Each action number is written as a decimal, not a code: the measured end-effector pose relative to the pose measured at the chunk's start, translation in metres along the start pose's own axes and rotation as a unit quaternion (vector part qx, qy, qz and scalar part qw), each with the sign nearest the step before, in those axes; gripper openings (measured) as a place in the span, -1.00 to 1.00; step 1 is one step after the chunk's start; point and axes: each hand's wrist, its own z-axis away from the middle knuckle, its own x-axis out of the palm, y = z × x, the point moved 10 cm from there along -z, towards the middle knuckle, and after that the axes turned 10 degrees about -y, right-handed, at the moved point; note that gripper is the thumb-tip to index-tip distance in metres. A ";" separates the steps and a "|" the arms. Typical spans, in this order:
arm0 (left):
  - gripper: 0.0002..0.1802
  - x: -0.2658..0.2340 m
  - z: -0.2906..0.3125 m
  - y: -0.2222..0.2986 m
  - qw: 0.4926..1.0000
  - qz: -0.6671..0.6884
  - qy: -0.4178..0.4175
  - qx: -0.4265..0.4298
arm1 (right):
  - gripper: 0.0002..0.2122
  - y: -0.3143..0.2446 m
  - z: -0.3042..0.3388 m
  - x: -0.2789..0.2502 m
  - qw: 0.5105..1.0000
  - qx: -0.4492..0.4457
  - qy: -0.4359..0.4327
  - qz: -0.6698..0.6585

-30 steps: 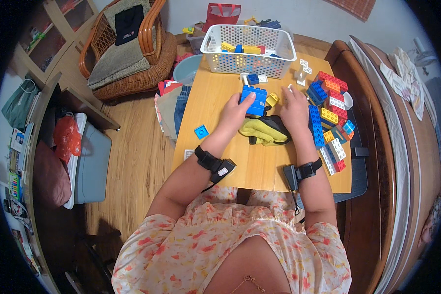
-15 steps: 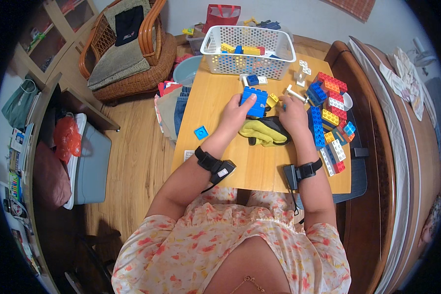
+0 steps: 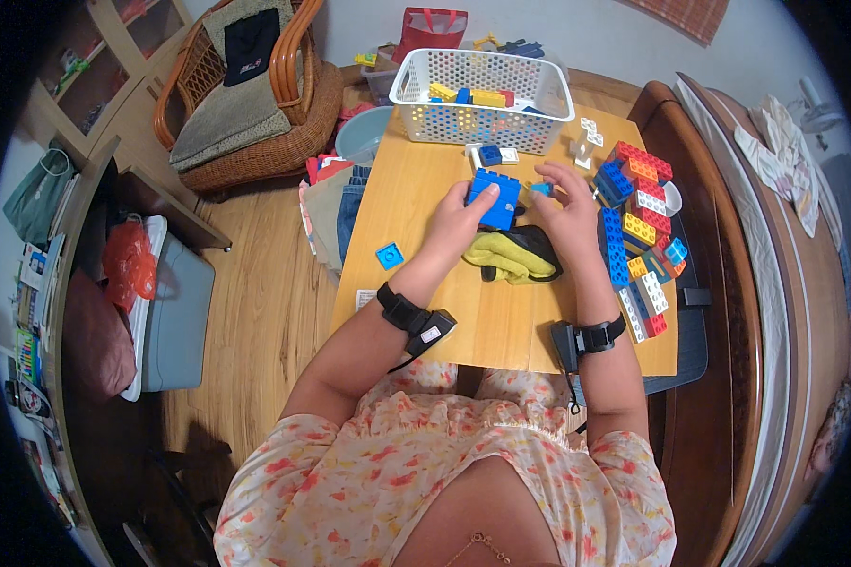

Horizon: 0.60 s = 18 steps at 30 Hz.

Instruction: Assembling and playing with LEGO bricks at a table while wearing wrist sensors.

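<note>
My left hand (image 3: 454, 225) is closed round a blue toy building block (image 3: 494, 200), thumb on its face and studs along the far edge. Just right of it, my right hand (image 3: 571, 215) pinches a small light-blue piece (image 3: 540, 189) between thumb and fingers, apart from the block. A yellow-green and black cloth (image 3: 511, 258) lies crumpled on the table below both hands. Beyond the block sit a dark blue brick (image 3: 490, 155) and a white brick (image 3: 509, 155). Part of what lies behind my right hand is hidden.
A white perforated basket (image 3: 482, 128) with bricks stands at the table's far edge. Along the right side lie many coloured bricks (image 3: 639, 227) and a white stacked piece (image 3: 584, 151). One light-blue square brick (image 3: 389, 255) lies left of my left forearm. A wooden bed frame (image 3: 742, 397) borders the right.
My right hand has lifted and turned, and the light-blue piece now shows at its fingertips. The blue block has tilted slightly in my left hand.
</note>
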 end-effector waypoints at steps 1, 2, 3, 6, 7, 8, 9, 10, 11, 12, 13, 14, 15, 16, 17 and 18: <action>-0.53 0.001 0.001 0.002 1.000 -0.005 0.000 0.000 | -0.67 0.002 0.001 0.001 0.997 0.019 0.000 -0.076; -0.52 0.002 0.002 0.004 1.000 -0.011 -0.001 0.001 | -0.66 0.005 0.001 0.003 0.988 0.038 0.000 -0.151; -0.52 0.004 0.003 0.006 1.000 -0.011 -0.001 0.001 | -0.66 0.005 0.001 0.004 0.988 0.038 0.000 -0.151; -0.52 0.007 0.004 0.008 1.000 0.014 -0.007 0.001 | -0.66 0.006 0.001 0.010 0.976 0.031 -0.013 -0.213; -0.52 0.007 0.004 0.008 1.000 0.008 -0.008 0.002 | -0.65 0.009 0.001 0.015 0.974 0.036 -0.024 -0.224; -0.52 0.006 0.004 0.006 1.000 0.002 -0.008 0.003 | -0.65 0.011 0.001 0.019 0.970 0.040 -0.035 -0.235; -0.52 0.005 0.003 0.005 1.000 0.002 -0.007 0.003 | -0.65 0.013 0.002 0.020 0.970 0.040 -0.035 -0.236; -0.53 0.005 0.002 0.003 1.000 0.010 -0.009 0.004 | -0.66 0.014 0.002 0.022 0.971 0.044 -0.043 -0.230; -0.54 0.005 0.002 0.003 1.000 0.017 -0.012 0.005 | -0.67 0.015 0.002 0.024 0.972 0.048 -0.051 -0.225; -0.54 0.005 0.002 0.003 1.000 0.017 -0.012 0.004 | -0.67 0.014 0.002 0.023 0.972 0.048 -0.051 -0.225; -0.53 0.006 0.002 0.003 1.000 0.018 -0.014 0.004 | -0.71 0.014 0.002 0.025 0.974 0.061 -0.066 -0.208; -0.53 0.007 0.002 0.003 1.000 0.020 -0.016 0.004 | -0.74 0.015 0.003 0.027 0.975 0.073 -0.081 -0.191; -0.53 0.007 0.002 0.002 1.000 0.020 -0.017 0.004 | -0.74 0.016 0.003 0.028 0.975 0.073 -0.081 -0.191; -0.53 0.007 0.001 0.002 1.000 0.000 -0.024 0.010 | -0.76 0.016 0.004 0.031 0.977 0.065 -0.090 -0.183; -0.53 0.007 0.000 0.002 0.999 -0.020 -0.030 0.016 | -0.78 0.015 0.004 0.034 0.978 0.057 -0.099 -0.176; -0.53 0.006 0.000 0.000 0.999 -0.020 -0.029 0.017 | -0.78 0.014 0.004 0.034 0.978 0.056 -0.100 -0.176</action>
